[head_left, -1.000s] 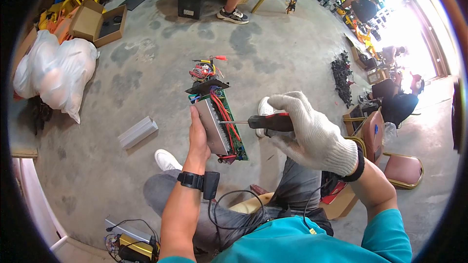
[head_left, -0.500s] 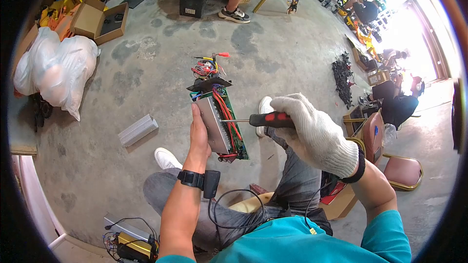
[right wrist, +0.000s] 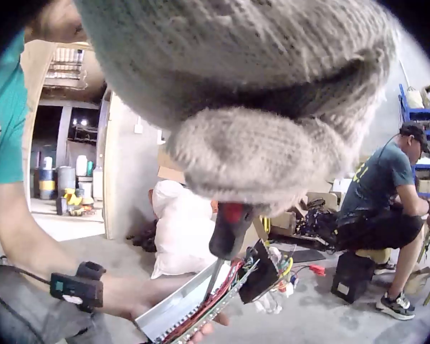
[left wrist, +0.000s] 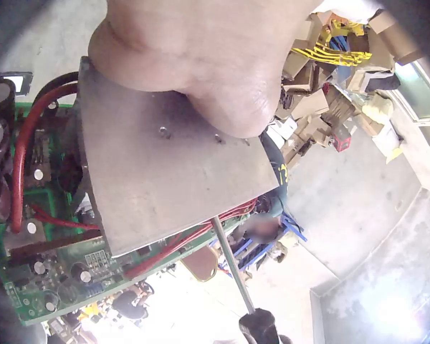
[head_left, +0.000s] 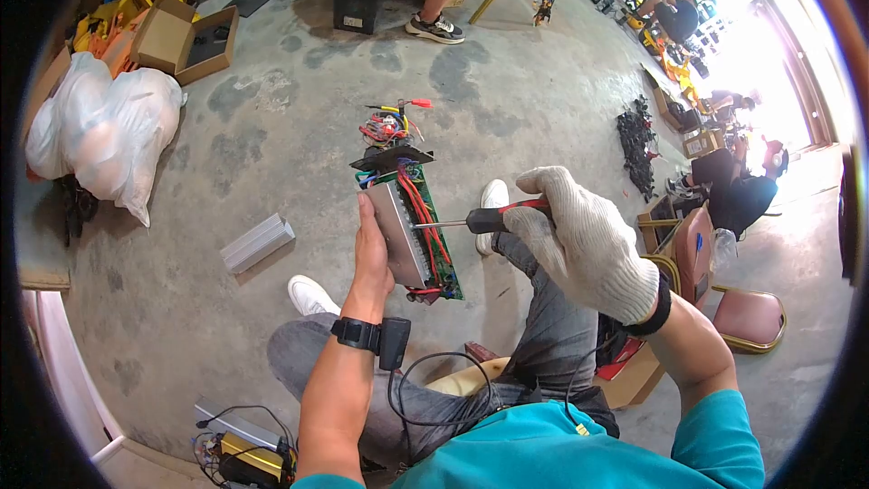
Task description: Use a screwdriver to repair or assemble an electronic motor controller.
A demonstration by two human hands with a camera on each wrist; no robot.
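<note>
My bare left hand [head_left: 371, 249] holds a green circuit board [left wrist: 72, 283] with a grey metal plate [head_left: 398, 240] along one side. The thumb lies along the plate, and fingertips show beneath the board in the right wrist view. Red wires [head_left: 421, 217] run lengthwise beside the plate. In a white knitted glove, my right hand [head_left: 588, 240] grips the black and red handle of a screwdriver [head_left: 487, 220]. Its shaft [left wrist: 233, 265] reaches in at the plate's edge among the red wires; the tip is hidden there. A black end panel [head_left: 391, 159] and loose wires hang off the board's far end.
A ribbed aluminium housing [head_left: 258, 244] lies on the concrete floor to the left. White plastic bags [head_left: 109, 136] and an open cardboard box [head_left: 208, 45] stand farther left. A seated person [right wrist: 387, 193] is across the room. A gold-coloured device [head_left: 249, 457] with cables lies at lower left.
My right hand's fingers have shifted round the screwdriver handle, with the index finger lifted and the thumb now over it. The handle has turned. The left hand and board have barely moved.
</note>
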